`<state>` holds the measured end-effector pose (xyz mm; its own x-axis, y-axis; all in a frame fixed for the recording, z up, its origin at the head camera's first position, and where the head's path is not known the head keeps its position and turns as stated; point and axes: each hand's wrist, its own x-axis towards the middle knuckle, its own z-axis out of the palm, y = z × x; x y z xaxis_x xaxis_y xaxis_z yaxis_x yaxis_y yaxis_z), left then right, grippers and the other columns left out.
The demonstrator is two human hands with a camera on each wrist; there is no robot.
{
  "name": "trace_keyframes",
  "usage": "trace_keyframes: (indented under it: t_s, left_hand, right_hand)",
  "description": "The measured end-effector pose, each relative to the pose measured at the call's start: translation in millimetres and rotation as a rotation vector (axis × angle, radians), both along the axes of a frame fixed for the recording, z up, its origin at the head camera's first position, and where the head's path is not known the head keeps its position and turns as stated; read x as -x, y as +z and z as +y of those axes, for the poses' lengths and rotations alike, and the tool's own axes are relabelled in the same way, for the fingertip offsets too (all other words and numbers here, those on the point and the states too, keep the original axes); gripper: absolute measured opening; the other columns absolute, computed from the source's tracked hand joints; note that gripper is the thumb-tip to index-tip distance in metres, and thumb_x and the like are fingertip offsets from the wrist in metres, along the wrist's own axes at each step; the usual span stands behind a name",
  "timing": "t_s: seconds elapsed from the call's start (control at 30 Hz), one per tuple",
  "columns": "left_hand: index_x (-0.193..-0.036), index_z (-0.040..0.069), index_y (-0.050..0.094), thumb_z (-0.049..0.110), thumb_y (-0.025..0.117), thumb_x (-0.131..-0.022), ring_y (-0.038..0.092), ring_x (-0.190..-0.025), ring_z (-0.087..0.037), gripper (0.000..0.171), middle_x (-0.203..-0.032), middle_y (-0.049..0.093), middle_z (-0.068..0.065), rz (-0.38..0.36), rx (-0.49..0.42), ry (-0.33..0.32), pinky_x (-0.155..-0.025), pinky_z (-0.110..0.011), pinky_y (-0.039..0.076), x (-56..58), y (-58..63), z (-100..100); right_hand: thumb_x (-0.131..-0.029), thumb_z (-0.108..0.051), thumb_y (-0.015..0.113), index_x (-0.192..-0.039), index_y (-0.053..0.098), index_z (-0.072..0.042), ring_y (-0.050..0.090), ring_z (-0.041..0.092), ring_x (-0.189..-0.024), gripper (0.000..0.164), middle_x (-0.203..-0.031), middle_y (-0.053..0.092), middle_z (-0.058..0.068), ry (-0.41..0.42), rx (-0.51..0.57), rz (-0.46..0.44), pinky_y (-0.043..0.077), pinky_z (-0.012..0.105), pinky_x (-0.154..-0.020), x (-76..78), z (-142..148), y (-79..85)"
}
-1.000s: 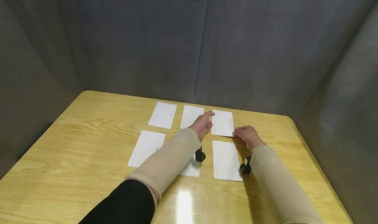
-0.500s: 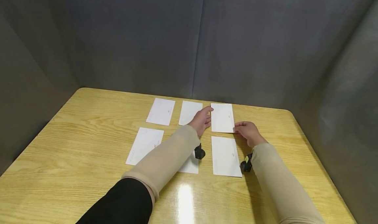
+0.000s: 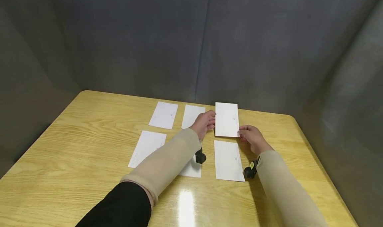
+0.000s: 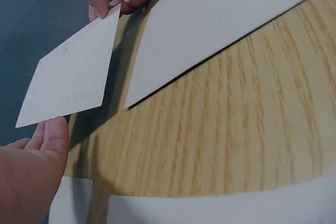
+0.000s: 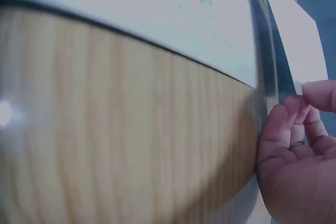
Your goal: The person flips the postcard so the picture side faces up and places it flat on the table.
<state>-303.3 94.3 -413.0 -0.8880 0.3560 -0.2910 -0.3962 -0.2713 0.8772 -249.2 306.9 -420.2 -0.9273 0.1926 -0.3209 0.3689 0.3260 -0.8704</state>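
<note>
A white envelope (image 3: 226,119), with a faint row of small rings and a small mark printed on it, is raised above the table at the back right. My right hand (image 3: 253,137) pinches its near right corner; in the right wrist view the thumb (image 5: 321,95) lies on the paper with the fingers below. On the opposite side, my left hand (image 3: 204,123) has its fingertips right at the envelope's left edge, the fingers fairly straight in the left wrist view. Its thumb is hidden there.
Several more white envelopes lie flat in two rows on the wooden table (image 3: 89,137): a near right one (image 3: 229,161), a near left one (image 3: 146,148), a far left one (image 3: 163,115), and others partly behind my left arm. A dark grey curtain (image 3: 143,47) hangs behind.
The envelope at the back right has risen off the table, its far edge now higher in view. My right hand keeps its pinch, and my left fingers have come to the left edge.
</note>
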Motion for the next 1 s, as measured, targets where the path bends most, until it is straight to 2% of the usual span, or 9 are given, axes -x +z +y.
trace_keyframes:
  t_s: [0.13, 0.23, 0.3, 0.4, 0.53, 0.63, 0.8, 1.0]
  left_hand:
    - [-0.150, -0.006, 0.043, 0.015, 0.052, -0.101, 0.047, -0.136, -0.033, 0.054, -0.149, 0.049, -0.022, 0.029, -0.012, -0.006, -0.110, -0.040, 0.043, 0.5, 3.3, 1]
    - [-0.140, -0.007, 0.050, 0.012, 0.052, -0.099, 0.054, -0.121, -0.028, 0.045, -0.134, 0.057, -0.018, 0.056, -0.017, 0.017, -0.108, -0.041, 0.045, 1.4, 7.5, 0]
    - [-0.131, -0.008, 0.053, 0.008, 0.052, -0.097, 0.055, -0.108, -0.024, 0.038, -0.120, 0.058, -0.013, 0.079, -0.013, 0.037, -0.102, -0.039, 0.048, 2.2, 10.1, 0]
    - [-0.136, -0.008, 0.054, 0.004, 0.053, -0.099, 0.055, -0.093, -0.016, 0.039, -0.105, 0.056, -0.005, 0.103, 0.000, 0.078, -0.090, -0.033, 0.051, 2.9, 12.5, -1]
    - [-0.144, -0.004, 0.054, 0.001, 0.055, -0.101, 0.056, -0.079, -0.010, 0.043, -0.095, 0.058, -0.003, 0.108, -0.001, 0.144, -0.074, -0.024, 0.049, 4.4, 12.0, -2]
    - [-0.136, -0.004, 0.059, -0.002, 0.053, -0.102, 0.056, -0.073, -0.009, 0.034, -0.093, 0.060, -0.004, 0.116, -0.019, 0.162, -0.068, -0.022, 0.047, 6.7, 10.0, -2]
    - [-0.123, -0.003, 0.061, -0.006, 0.047, -0.104, 0.057, -0.079, -0.013, 0.024, -0.099, 0.059, -0.005, 0.135, -0.055, 0.127, -0.068, -0.023, 0.048, 11.3, 8.5, -1]
    - [-0.117, 0.001, 0.059, -0.006, 0.046, -0.105, 0.058, -0.083, -0.016, 0.019, -0.101, 0.060, -0.005, 0.156, -0.080, 0.029, -0.078, -0.033, 0.046, 10.4, 10.1, -3]
  right_hand:
    - [-0.105, -0.008, 0.053, -0.133, 0.049, 0.005, 0.052, 0.010, -0.078, 0.031, -0.095, 0.054, 0.003, -0.024, 0.091, 0.017, 0.052, 0.020, -0.071, -1.4, 3, 3.6]
    - [-0.105, -0.007, 0.053, -0.130, 0.049, 0.004, 0.052, 0.009, -0.074, 0.028, -0.088, 0.054, 0.001, -0.020, 0.133, 0.042, 0.051, 0.021, -0.068, -1.5, 1, 6.6]
    - [-0.105, -0.005, 0.052, -0.128, 0.049, 0.004, 0.051, 0.009, -0.073, 0.025, -0.086, 0.053, 0.001, -0.013, 0.158, 0.060, 0.051, 0.021, -0.067, -1.5, -1, 8.2]
    - [-0.106, -0.003, 0.050, -0.125, 0.048, 0.005, 0.048, 0.009, -0.074, 0.021, -0.088, 0.052, 0.001, 0.011, 0.202, 0.092, 0.048, 0.020, -0.066, -2.1, -5, 10.4]
    - [-0.106, -0.002, 0.049, -0.123, 0.048, 0.004, 0.047, 0.008, -0.075, 0.019, -0.089, 0.051, 0.000, 0.025, 0.236, 0.130, 0.045, 0.020, -0.067, -2.3, -13, 12.6]
    - [-0.106, -0.003, 0.049, -0.122, 0.049, 0.003, 0.046, 0.007, -0.074, 0.017, -0.089, 0.052, 0.000, 0.013, 0.246, 0.135, 0.044, 0.020, -0.066, -1.9, -16, 13.5]
    - [-0.106, -0.003, 0.051, -0.122, 0.049, 0.003, 0.047, 0.008, -0.072, 0.018, -0.088, 0.052, 0.000, 0.003, 0.253, 0.125, 0.044, 0.019, -0.063, -2.4, -19, 14.8]
    - [-0.105, -0.004, 0.053, -0.124, 0.052, 0.002, 0.047, 0.009, -0.074, 0.020, -0.089, 0.052, 0.000, 0.009, 0.261, 0.091, 0.044, 0.019, -0.063, -5.5, -29, 17.4]
